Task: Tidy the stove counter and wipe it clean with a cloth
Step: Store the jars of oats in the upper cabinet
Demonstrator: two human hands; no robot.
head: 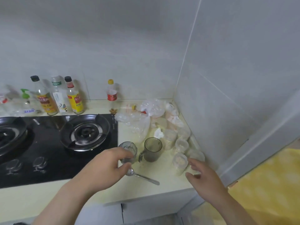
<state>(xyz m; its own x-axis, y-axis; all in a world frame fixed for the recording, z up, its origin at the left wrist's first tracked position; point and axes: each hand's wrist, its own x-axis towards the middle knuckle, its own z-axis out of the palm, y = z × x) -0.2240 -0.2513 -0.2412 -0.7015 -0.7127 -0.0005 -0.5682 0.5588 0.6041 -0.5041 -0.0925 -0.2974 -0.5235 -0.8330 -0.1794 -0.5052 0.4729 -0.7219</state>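
My left hand (107, 166) grips a clear drinking glass (128, 148) that stands on the pale yellow counter (162, 174), just right of the black gas stove (56, 143). A metal spoon (142, 176) lies on the counter under that hand. A smoky grey mug (152, 149) stands right of the glass. My right hand (203, 177) hovers open, fingers spread, beside several small clear jars (180, 161) near the wall. No cloth is in view.
Crumpled plastic bags (139, 120) and wrappers fill the back corner. Sauce bottles (47, 96), a red-labelled bottle (112, 95) and a green pump bottle (26, 98) line the back wall. Tiled walls close the right side. A yellow surface (267, 184) lies lower right.
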